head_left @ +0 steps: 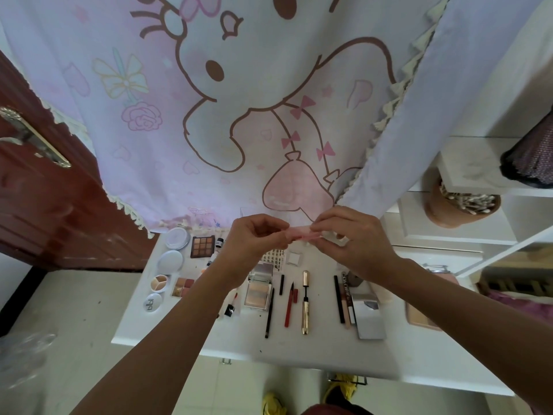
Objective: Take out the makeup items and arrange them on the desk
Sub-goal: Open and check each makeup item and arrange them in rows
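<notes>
**Both hands pinch pink item over desk**

Left hand [257,239] and right hand [354,239] each pinch one end of a small pink item [302,233], fingers curled. It is held up over the desk [299,351], probably to open or check it before placing. The item bridges the gap between the two thumbs, above the rows already laid out: eyeshadow palette [203,246], gold mascara [305,304], red pencil [289,307].

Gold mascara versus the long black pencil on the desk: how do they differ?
The gold mascara is thick and shiny, with a dark middle section; the black pencil is thin and matte. The black pencil leans slightly; the gold mascara lies straighter. Both lie flat on the desk, untouched.
</notes>
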### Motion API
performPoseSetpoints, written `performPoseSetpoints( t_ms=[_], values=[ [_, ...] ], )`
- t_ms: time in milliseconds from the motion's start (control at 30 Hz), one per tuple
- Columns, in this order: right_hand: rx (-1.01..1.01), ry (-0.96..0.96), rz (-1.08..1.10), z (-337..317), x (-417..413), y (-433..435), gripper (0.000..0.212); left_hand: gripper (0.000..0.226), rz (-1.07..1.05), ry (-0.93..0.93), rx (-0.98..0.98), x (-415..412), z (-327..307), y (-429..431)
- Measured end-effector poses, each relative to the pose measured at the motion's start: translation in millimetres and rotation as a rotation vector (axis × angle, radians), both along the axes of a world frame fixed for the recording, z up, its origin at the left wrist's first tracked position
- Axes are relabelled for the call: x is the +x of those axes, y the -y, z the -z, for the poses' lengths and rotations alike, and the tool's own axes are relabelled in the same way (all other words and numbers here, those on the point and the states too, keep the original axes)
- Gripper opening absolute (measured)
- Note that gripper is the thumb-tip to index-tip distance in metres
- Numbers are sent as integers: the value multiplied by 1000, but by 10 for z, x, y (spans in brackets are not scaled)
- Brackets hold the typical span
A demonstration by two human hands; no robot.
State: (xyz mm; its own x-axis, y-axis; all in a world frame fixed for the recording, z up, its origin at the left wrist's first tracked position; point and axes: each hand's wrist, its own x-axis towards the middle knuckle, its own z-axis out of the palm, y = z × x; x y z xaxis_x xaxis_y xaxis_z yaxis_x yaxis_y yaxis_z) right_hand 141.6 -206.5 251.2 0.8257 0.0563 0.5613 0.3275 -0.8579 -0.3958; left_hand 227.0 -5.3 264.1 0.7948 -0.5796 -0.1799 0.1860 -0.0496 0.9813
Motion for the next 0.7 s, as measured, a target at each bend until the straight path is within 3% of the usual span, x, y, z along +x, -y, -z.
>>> performPoseSetpoints(
  t_ms=[133, 333, 467, 700],
  values=[
    [18, -22, -19, -70, -7, -35, 29, 42, -39, -57, -61, -43, 43, 34],
    [555, -572, -25, -261, -9, -59, 40, 38, -3, -101, -99, -31, 64, -12],
    [658, -588, -83, -347, -17, -43, 36, 39, 8, -114, -109, -66, 63, -12],
    [663, -616, -70, -374, -66, -34, 34, 37, 33, -112, -118, -99, 68, 6]
  ],
)
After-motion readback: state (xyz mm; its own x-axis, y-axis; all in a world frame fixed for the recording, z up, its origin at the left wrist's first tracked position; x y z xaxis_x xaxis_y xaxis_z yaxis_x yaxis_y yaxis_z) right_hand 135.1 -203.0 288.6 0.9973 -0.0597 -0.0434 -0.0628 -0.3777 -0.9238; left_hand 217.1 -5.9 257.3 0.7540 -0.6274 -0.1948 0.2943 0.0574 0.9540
